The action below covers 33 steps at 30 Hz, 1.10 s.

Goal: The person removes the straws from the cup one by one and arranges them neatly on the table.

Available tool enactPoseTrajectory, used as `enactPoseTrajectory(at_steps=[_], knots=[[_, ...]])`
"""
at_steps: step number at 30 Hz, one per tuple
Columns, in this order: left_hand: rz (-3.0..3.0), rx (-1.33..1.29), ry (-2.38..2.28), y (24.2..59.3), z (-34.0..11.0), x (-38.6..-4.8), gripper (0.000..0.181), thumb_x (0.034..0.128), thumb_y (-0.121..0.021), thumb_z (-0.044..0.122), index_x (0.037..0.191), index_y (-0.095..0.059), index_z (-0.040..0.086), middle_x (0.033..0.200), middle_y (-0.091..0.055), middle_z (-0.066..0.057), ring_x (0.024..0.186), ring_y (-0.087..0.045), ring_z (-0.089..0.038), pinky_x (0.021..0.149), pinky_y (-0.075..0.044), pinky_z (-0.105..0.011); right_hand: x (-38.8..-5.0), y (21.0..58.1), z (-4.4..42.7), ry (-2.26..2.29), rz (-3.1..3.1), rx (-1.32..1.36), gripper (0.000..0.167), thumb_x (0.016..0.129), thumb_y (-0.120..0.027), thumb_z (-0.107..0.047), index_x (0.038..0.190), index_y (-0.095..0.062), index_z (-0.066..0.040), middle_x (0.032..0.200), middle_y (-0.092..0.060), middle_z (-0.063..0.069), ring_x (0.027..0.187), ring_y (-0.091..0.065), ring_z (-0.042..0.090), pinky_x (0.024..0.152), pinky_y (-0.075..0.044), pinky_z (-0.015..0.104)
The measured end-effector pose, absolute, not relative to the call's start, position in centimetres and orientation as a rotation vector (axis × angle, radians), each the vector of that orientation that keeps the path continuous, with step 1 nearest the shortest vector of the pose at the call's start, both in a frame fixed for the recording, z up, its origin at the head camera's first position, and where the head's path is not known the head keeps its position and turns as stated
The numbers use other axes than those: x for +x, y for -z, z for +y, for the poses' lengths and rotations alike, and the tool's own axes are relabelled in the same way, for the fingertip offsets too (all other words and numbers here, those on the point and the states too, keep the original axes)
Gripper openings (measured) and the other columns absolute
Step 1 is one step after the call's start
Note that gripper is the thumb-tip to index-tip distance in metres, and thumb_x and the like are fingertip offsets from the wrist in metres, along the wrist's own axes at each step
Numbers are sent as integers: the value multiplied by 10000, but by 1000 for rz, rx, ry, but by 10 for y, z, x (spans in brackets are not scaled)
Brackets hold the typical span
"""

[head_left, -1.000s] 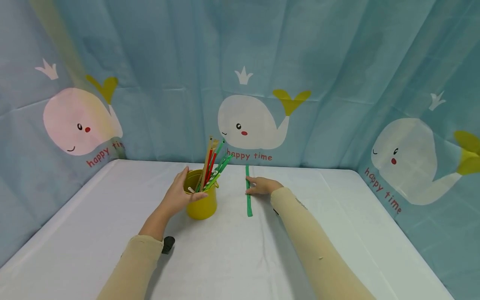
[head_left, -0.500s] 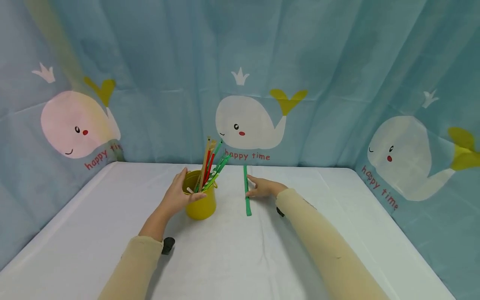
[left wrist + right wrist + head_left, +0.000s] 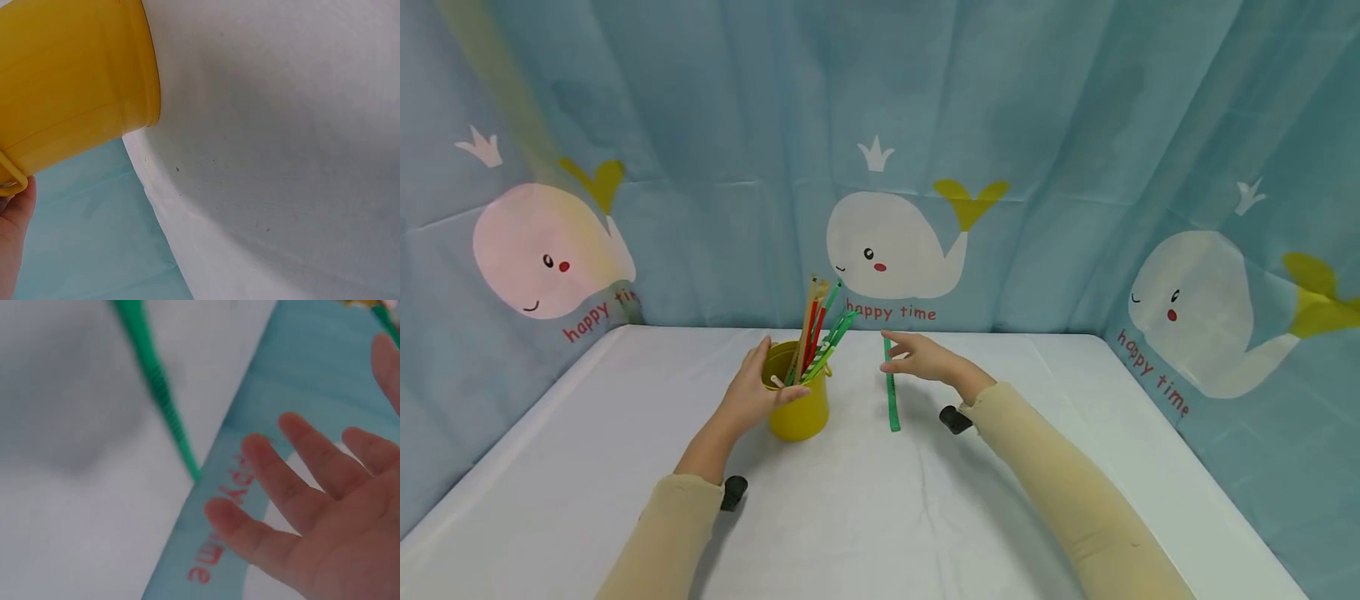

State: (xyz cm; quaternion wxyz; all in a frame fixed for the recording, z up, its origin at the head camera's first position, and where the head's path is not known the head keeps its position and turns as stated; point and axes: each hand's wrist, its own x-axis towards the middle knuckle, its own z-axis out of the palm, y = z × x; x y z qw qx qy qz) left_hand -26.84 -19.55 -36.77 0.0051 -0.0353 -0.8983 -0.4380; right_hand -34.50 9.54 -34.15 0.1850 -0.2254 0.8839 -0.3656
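Before a whale-print curtain [image 3: 1052, 258], our left hand [image 3: 751, 388] grips the bucket [image 3: 802, 418]; our right hand [image 3: 934, 361], spread and empty, hovers by the green strip [image 3: 892, 404], likely light, best pinched mid-length.

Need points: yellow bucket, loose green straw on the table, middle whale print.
yellow bucket [image 3: 801, 414]: head view, lower front wall.
loose green straw [image 3: 163, 395]: right wrist view, ribbed section.
middle whale print [image 3: 895, 242]: head view, white body.

Yellow bucket [image 3: 72, 81] cropped in left-wrist view, green strip [image 3: 159, 387] blurred in right-wrist view
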Motion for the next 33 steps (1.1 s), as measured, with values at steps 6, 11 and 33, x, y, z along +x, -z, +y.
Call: enactPoseTrajectory(at_steps=[6,11,33], knots=[[-2809,-121,1368,366,-195,-268,1175,802,-739,541,1562,24,71,1588,-52,-239,1413,-161,-466,1103,-183,-640,-327,328,89,1330,2342,-609,609,963,-630,-247,1509,-377,-159,1374,-558,107,1273,-511,241,1086,-364,449],[-2808,-119,1353,366,-197,-269,1183,795,-741,549,1562,22,71,1589,-51,-238,1416,-149,-467,1101,-175,-647,-317,325,78,1468,2275,-534,575,958,-636,-236,1489,-423,-183,1330,-603,37,1258,-530,226,1091,-290,588],[-2796,-116,1376,370,-196,-268,1174,802,-736,544,1560,20,61,1574,-90,-251,1392,-206,-467,1100,-199,-639,-301,337,20,1951,2201,-354,360,946,-648,-149,1291,-634,-48,1182,-681,97,1069,-631,261,1061,-391,484]])
